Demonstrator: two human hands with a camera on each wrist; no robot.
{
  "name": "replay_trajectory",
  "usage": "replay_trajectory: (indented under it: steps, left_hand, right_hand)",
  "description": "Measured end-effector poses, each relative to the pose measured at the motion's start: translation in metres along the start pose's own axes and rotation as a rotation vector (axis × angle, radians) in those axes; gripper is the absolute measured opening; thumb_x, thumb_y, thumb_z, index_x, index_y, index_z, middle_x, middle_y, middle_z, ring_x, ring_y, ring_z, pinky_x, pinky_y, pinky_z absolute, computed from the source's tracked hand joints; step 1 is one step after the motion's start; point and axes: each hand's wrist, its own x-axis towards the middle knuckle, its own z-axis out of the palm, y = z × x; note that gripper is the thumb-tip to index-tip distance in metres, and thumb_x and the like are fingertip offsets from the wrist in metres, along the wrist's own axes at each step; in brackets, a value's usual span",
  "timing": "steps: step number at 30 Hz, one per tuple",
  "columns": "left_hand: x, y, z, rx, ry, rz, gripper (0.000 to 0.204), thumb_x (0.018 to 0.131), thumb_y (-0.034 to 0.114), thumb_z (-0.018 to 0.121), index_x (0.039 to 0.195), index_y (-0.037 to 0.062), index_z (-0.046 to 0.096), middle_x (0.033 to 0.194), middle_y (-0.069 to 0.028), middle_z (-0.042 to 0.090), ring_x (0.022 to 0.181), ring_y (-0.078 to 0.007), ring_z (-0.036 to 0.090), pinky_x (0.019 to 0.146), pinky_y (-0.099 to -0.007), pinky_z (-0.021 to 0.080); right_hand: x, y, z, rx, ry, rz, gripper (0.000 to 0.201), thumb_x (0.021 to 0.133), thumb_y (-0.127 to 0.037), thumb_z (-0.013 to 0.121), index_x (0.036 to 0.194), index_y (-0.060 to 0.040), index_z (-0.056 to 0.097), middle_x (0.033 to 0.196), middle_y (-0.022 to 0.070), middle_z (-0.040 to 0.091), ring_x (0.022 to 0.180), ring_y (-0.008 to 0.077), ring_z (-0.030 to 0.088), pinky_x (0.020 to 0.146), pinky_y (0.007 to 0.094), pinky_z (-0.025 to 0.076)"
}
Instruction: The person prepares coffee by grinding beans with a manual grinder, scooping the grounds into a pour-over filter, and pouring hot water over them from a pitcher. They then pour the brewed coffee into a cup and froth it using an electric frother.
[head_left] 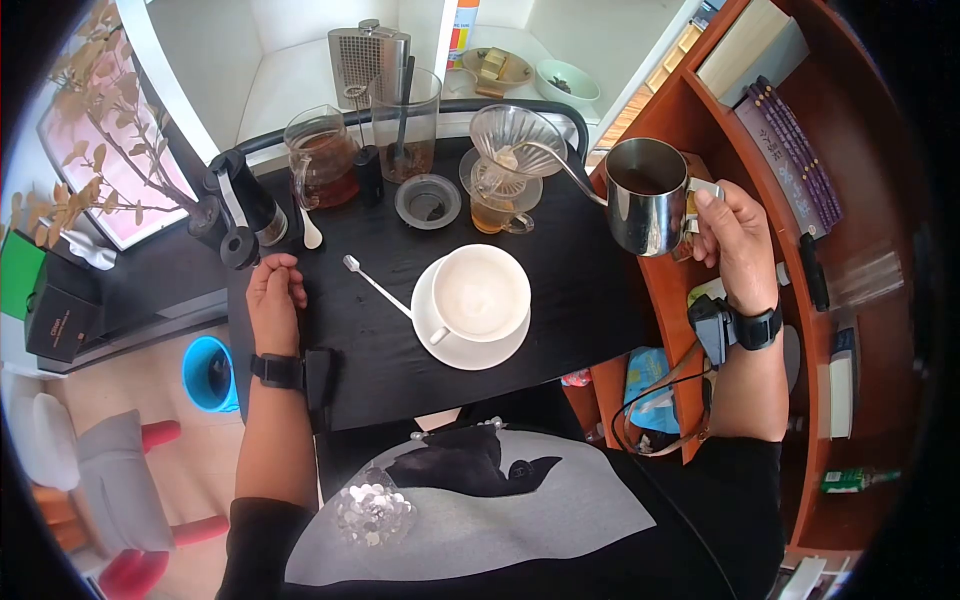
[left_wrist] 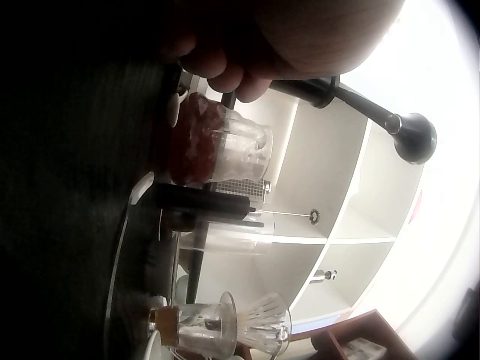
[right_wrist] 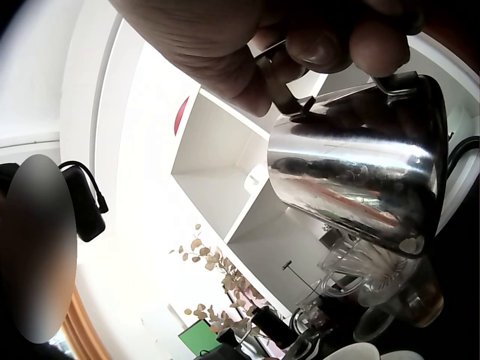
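Observation:
The right hand point(head_left: 742, 245) grips the handle of a steel gooseneck kettle point(head_left: 640, 215), held upright with dark liquid inside. Its spout reaches over a clear ribbed dripper point(head_left: 510, 125), set above a glass cup point(head_left: 492, 215) with amber liquid. In the right wrist view, fingers wrap the handle of the kettle point(right_wrist: 360, 165). The left hand point(head_left: 275, 300) rests at the table's left side, fingers loosely curled and holding nothing, near a black hand grinder point(head_left: 250, 200) and a white spoon point(head_left: 312, 232). A white cup point(head_left: 480, 292) of pale, frothy drink stands on a saucer point(head_left: 480, 358).
Behind are a glass pitcher point(head_left: 322, 165) of reddish liquid, a tall clear container point(head_left: 405, 130) and a dark round dish point(head_left: 427, 202). A long-handled spoon point(head_left: 375, 285) leans on the saucer. A brown shelf unit point(head_left: 815, 330) flanks the right arm; a blue bin point(head_left: 208, 375) stands lower left.

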Motion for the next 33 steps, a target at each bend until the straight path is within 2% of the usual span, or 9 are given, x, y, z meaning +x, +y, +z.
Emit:
replay_trajectory:
  steps: [15, 17, 21, 23, 33]
  left_hand:
    - [-0.0012, 0.0034, 0.0031, -0.01, 0.017, 0.006, 0.016, 0.09, 0.017, 0.045, 0.088, 0.006, 0.057, 0.067, -0.0002, 0.051, 0.051, -0.0064, 0.045, 0.044, -0.0195, 0.036]
    - [-0.001, 0.0026, 0.0028, 0.005, 0.017, 0.017, 0.018, 0.091, 0.02, 0.046, 0.088, 0.0062, 0.057, 0.066, 0.0, 0.051, 0.051, -0.0063, 0.046, 0.044, -0.0194, 0.036]
    - [0.0, 0.0004, 0.0018, -0.004, 0.008, 0.028, 0.019, 0.091, 0.021, 0.045, 0.087, 0.0066, 0.057, 0.066, 0.0002, 0.051, 0.05, -0.0062, 0.046, 0.044, -0.0193, 0.036]
    - [-0.0006, 0.0015, 0.0026, 0.023, 0.016, 0.007, 0.017, 0.092, 0.021, 0.044, 0.086, 0.0083, 0.054, 0.067, 0.0009, 0.051, 0.051, -0.0065, 0.045, 0.045, -0.0198, 0.035]
    - [-0.0005, 0.0021, 0.0023, 0.021, 0.003, 0.006, 0.021, 0.092, 0.023, 0.042, 0.079, 0.0091, 0.05, 0.067, -0.0005, 0.05, 0.051, -0.0072, 0.044, 0.045, -0.0204, 0.036]
  right_hand:
    - [-0.0015, -0.0032, 0.0034, -0.012, 0.024, 0.002, 0.027, 0.087, -0.03, 0.056, 0.07, -0.0094, 0.055, 0.051, -0.0056, 0.044, 0.044, 0.0025, 0.043, 0.04, 0.0167, 0.032]
    - [-0.0024, -0.0066, 0.0059, -0.042, 0.04, 0.03, 0.032, 0.09, -0.027, 0.051, 0.062, -0.0127, 0.044, 0.05, -0.0053, 0.038, 0.045, 0.0036, 0.04, 0.041, 0.0173, 0.029]
    - [-0.002, -0.0074, 0.005, -0.047, 0.034, 0.03, 0.032, 0.09, -0.027, 0.051, 0.062, -0.0129, 0.045, 0.05, -0.0053, 0.038, 0.045, 0.0034, 0.04, 0.041, 0.0172, 0.029]
    - [-0.0012, -0.003, 0.0016, -0.004, 0.005, 0.006, 0.029, 0.087, -0.031, 0.055, 0.066, -0.0111, 0.051, 0.052, -0.0055, 0.044, 0.045, 0.0027, 0.043, 0.041, 0.0169, 0.031]
    - [-0.0002, -0.0014, 0.0002, -0.016, -0.006, -0.01, 0.028, 0.087, -0.031, 0.055, 0.067, -0.0108, 0.052, 0.052, -0.0054, 0.044, 0.045, 0.0028, 0.043, 0.041, 0.0169, 0.031]
